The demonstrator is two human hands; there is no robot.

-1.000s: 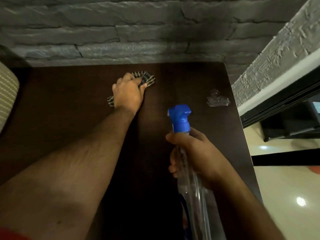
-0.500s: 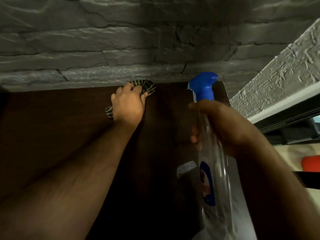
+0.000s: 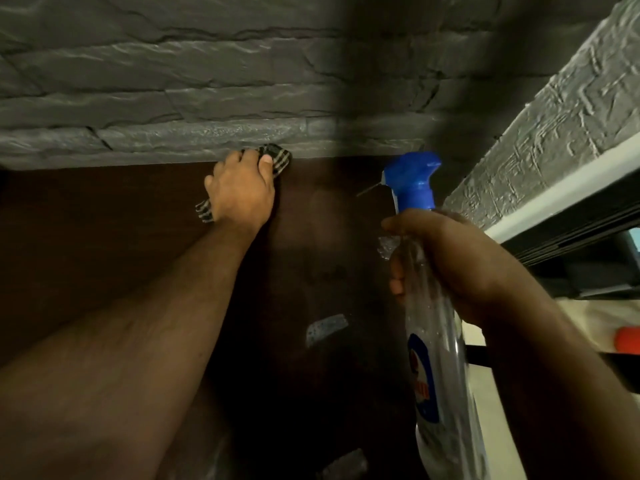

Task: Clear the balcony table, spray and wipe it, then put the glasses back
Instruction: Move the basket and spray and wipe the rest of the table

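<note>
Bench (image 3: 104,244) half cleaned: left hand (image 3: 239,192) presses cloth (image 3: 277,157) at far edge to wipe; right hand (image 3: 446,261) grips spray bottle (image 3: 433,341), ready to squirt.

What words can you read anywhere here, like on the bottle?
Bottle label: blue and white with red letters, too blurred to read.
Blue spray head: no writing shows.
Cloth, table and wall: no words or numbers on them.
So nothing here can be read.
</note>
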